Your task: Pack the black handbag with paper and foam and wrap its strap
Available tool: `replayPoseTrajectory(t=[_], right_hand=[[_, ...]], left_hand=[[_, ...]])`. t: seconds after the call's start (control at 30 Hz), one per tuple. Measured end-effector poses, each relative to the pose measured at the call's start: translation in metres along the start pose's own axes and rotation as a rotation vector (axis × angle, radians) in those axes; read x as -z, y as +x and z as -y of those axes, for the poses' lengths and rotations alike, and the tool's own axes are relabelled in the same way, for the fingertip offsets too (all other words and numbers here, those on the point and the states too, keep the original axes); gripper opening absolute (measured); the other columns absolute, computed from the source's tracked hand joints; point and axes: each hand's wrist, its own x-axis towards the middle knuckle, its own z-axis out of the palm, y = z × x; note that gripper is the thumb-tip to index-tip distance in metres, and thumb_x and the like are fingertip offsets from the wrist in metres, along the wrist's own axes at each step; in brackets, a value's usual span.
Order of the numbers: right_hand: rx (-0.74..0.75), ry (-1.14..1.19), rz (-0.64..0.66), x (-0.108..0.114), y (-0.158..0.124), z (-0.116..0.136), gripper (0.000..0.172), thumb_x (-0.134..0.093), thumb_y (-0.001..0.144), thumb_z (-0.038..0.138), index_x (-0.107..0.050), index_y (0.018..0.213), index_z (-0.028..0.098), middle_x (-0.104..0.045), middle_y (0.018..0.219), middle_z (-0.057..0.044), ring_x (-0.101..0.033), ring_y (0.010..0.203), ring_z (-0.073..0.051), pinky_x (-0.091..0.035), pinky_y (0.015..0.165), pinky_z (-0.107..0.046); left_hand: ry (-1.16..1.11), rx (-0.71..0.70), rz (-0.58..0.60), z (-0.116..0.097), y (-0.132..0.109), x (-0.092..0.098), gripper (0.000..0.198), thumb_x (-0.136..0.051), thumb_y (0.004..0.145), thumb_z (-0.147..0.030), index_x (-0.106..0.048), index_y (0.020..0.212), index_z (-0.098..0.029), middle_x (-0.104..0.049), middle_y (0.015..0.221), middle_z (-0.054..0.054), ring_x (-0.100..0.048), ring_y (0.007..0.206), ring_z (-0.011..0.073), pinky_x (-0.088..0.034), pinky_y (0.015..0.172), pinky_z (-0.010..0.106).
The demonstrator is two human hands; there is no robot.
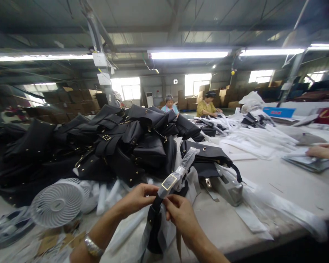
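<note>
A black bag strap (169, 182) with a gold rectangular buckle stands up in front of me, its upper part wrapped in clear and white film. My left hand (138, 199) pinches it from the left, just below the buckle. From the other side, my right hand (181, 212) grips it with curled fingers at about the same height. Below my hands the strap runs down to dark material partly covered by thin white wrapping. Right behind it lies a black handbag (208, 153) with its flap up and a metal clasp hanging at the front.
A large heap of black bags (112, 142) fills the left and middle of the table. Near my left arm stands a white fan (57, 204). White wrapping strips (263, 140) and a blue box (279, 112) lie to the right. Another person's hands (322, 150) handle a flat grey piece (312, 160).
</note>
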Motion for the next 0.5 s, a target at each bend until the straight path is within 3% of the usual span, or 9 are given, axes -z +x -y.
replayPoseTrajectory(t=[0.17, 0.27, 0.33, 0.5], right_hand=[[0.006, 0.034, 0.037, -0.001, 0.0, 0.003, 0.057, -0.069, 0.076, 0.063, -0.067, 0.094, 0.01, -0.054, 0.052, 0.003, -0.032, 0.04, -0.004, -0.019, 0.041, -0.019], [0.05, 0.088, 0.08, 0.006, -0.005, 0.003, 0.057, -0.071, 0.077, 0.06, -0.065, 0.107, 0.012, -0.059, 0.063, 0.001, -0.048, 0.05, -0.009, -0.036, 0.049, -0.02], [0.078, 0.077, 0.127, 0.013, -0.01, 0.001, 0.056, -0.074, 0.076, 0.055, -0.063, 0.113, 0.014, -0.061, 0.067, 0.001, -0.058, 0.063, -0.014, -0.045, 0.062, -0.025], [0.093, -0.021, 0.219, 0.027, -0.024, -0.005, 0.05, -0.076, 0.079, 0.036, -0.06, 0.123, 0.018, -0.066, 0.084, -0.002, -0.063, 0.08, -0.018, -0.047, 0.075, -0.028]], left_hand=[[-0.024, -0.018, -0.076, 0.002, -0.002, 0.004, 0.032, -0.066, 0.085, -0.042, -0.076, 0.101, -0.016, -0.075, 0.091, 0.007, -0.066, 0.096, 0.0266, -0.046, 0.087, 0.034], [-0.064, 0.008, -0.156, 0.006, -0.014, 0.008, 0.029, -0.066, 0.087, -0.038, -0.073, 0.105, -0.018, -0.074, 0.101, 0.007, -0.064, 0.1, 0.0238, -0.045, 0.091, 0.033], [-0.206, 0.037, -0.213, 0.011, -0.024, 0.008, 0.024, -0.069, 0.085, -0.036, -0.072, 0.101, -0.018, -0.073, 0.099, 0.006, -0.064, 0.097, 0.0211, -0.046, 0.092, 0.032], [-0.775, 0.069, -0.351, 0.024, -0.041, -0.005, 0.027, -0.079, 0.079, -0.032, -0.069, 0.1, -0.02, -0.072, 0.086, 0.004, -0.068, 0.089, 0.017, -0.05, 0.093, 0.032]])
